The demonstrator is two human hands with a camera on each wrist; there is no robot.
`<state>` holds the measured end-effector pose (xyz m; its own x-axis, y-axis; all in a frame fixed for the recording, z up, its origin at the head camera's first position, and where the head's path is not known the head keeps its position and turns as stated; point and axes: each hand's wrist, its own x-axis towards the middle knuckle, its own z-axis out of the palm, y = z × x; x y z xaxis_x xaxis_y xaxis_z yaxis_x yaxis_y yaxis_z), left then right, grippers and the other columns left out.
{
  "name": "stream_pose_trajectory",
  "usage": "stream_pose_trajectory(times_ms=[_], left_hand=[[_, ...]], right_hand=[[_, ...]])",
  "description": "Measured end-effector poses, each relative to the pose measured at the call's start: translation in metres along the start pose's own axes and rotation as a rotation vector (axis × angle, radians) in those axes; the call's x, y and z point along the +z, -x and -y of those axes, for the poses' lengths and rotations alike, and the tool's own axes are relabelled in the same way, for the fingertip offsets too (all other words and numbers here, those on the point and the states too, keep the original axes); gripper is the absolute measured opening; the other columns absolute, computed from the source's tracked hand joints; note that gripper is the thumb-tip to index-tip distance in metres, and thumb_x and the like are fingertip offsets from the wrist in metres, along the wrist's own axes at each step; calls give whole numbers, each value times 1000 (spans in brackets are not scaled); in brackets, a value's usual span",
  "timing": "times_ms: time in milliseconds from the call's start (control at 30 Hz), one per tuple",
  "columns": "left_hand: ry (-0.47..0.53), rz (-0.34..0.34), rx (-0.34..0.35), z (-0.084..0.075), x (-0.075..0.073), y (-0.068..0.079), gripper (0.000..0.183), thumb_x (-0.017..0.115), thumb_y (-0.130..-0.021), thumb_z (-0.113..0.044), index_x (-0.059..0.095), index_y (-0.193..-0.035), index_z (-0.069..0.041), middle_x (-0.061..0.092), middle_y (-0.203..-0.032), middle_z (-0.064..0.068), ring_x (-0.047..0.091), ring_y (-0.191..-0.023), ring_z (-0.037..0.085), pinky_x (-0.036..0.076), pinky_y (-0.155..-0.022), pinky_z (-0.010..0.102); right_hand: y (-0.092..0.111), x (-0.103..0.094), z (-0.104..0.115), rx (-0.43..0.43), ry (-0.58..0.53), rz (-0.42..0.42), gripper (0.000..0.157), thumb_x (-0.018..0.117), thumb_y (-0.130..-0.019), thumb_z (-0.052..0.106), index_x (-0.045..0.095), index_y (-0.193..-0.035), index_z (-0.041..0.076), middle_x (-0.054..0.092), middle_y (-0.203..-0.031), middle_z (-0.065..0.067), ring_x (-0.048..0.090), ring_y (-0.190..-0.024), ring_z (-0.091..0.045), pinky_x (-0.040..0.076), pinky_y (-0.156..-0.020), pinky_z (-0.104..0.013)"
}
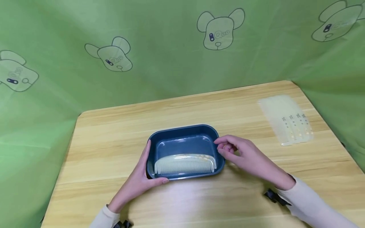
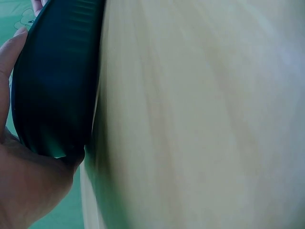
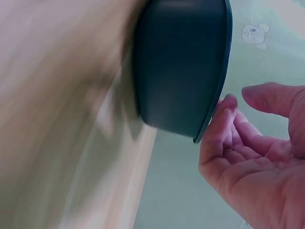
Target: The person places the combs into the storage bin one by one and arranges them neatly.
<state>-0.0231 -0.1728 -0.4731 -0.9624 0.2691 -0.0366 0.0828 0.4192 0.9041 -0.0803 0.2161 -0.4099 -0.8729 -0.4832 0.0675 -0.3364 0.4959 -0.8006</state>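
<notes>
A dark blue rectangular tray [image 1: 186,144] with rounded corners is in front of me. A pale, translucent comb [image 1: 185,161] lies inside along its near wall, teeth towards me. My left hand [image 1: 142,174] grips the tray's left end, the thumb along the near side and the fingers at the left wall. In the left wrist view the thumb [image 2: 12,52] reaches along the tray's dark side [image 2: 57,81]. My right hand [image 1: 238,150] is at the right rim with bent fingers, their tips touching the edge. The right wrist view shows its thumb [image 3: 267,98] apart from the rim.
Several pale combs [image 1: 285,120] overlap in a fanned row on the right of the wooden table [image 1: 114,133], with dark printed marks near one end. Green cloth [image 1: 159,63] with bear-head drawings surrounds the table's far, left and right sides.
</notes>
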Motion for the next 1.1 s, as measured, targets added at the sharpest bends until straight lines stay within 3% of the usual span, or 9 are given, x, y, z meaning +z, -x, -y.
stream_pose_trajectory(times_ms=[233, 433, 533, 633, 767, 967, 1100], left_hand=[[5, -2, -2, 0, 0, -1, 140, 100, -82, -30, -3, -176, -37, -1, -182, -7, 3, -165, 25, 12, -127, 66], [13, 8, -5, -1, 4, -1, 140, 100, -82, -30, -3, -176, -37, -2, -182, -7, 2, -166, 26, 12, -127, 67], [14, 7, -5, -2, 3, -2, 140, 100, -82, -30, -3, -176, -37, -2, -182, -7, 3, -166, 27, 12, -127, 68], [12, 7, -4, -1, 2, -3, 140, 100, -82, -30, -3, -176, -38, -2, -182, -8, 3, -166, 26, 12, -127, 68], [9, 6, -7, -1, 1, -3, 139, 100, -82, -30, -3, -176, -39, -1, -182, -8, 3, -166, 26, 12, -127, 67], [14, -3, -18, 0, 1, 2, 140, 100, -82, -29, -2, -176, -38, -1, -182, -8, 3, -165, 26, 12, -127, 67], [11, -2, -14, 0, 1, 1, 139, 100, -82, -29, -2, -176, -39, -1, -182, -8, 3, -165, 27, 12, -127, 68]], right_hand=[[6, -11, -11, 23, 18, -150, 38, 74, -103, 2, 67, -140, 1, 74, -113, -6, 65, -93, -16, 56, -81, -20], [15, -25, -25, 98, 20, -340, 67, 74, -101, -1, 41, -159, -6, 61, -139, -24, 58, -112, -14, 47, -89, -8], [19, -33, -33, 133, 25, -378, 71, 74, -102, 0, 36, -162, -6, 57, -143, -27, 56, -114, -11, 44, -91, -5], [23, -41, -42, 160, 42, -394, 71, 74, -102, 1, 36, -161, -9, 54, -144, -30, 58, -117, -24, 43, -90, -5], [28, -51, -54, 176, 142, -404, 66, 75, -102, 3, 42, -157, -12, 51, -140, -34, 56, -115, -49, 44, -88, -15], [32, -63, -68, 180, 252, -395, 60, 74, -102, 5, 48, -151, -15, 47, -137, -38, 52, -116, -55, 42, -89, -34], [33, -72, -75, 248, 240, -348, 64, 71, -105, 9, 41, -154, -19, 44, -140, -42, 50, -119, -60, 48, -93, -60]])
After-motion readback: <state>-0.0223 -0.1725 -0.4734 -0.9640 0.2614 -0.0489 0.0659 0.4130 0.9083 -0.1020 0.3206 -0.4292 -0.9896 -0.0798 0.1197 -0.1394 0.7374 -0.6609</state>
